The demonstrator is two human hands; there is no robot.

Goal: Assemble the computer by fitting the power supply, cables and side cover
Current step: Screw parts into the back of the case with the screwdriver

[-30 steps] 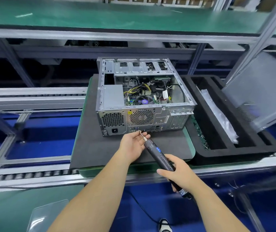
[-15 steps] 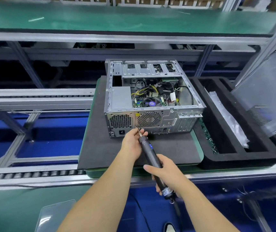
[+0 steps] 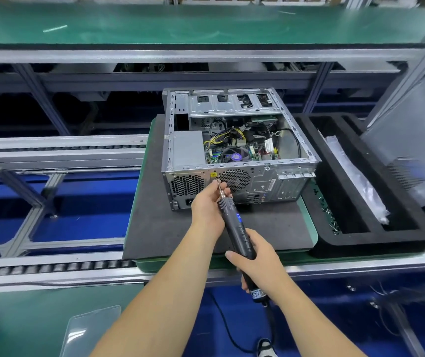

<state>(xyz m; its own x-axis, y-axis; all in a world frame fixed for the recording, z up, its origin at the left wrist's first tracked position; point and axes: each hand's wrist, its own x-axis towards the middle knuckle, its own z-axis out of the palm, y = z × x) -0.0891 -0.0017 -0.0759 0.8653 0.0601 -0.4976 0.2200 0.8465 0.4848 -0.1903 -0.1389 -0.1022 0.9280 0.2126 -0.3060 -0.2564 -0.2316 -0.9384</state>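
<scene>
Roller conveyor rail point(image 3: 51, 269) far left, runs along bench front. Dark foam mat point(image 3: 154, 228) on green pallet point(image 3: 309, 228); PC chassis point(image 3: 232, 150) lies on the mat, open side up, rear panel facing the person. PSU point(image 3: 187, 148) already seated in the near-left corner; its vent grille point(image 3: 187, 185) shows on the rear panel. Cables look routed inside, yellow/black bundle point(image 3: 221, 139) by the motherboard point(image 3: 234, 155); can't tell if every plug is home.

L hand point(image 3: 207, 207) curled round the driver's nose, steadying the bit point(image 3: 218, 185) at the rear panel betw. the two fan grilles. R hand point(image 3: 260, 264) gripping the electric screwdriver point(image 3: 234, 228) by its lower body.

Judgement: PSU screws in progress. Side cover point(image 3: 412, 140) not fitted, leaning far right behind black foam tray point(image 3: 376, 243) holding a plastic bag point(image 3: 355, 181) and loose screws point(image 3: 327, 212).
</scene>
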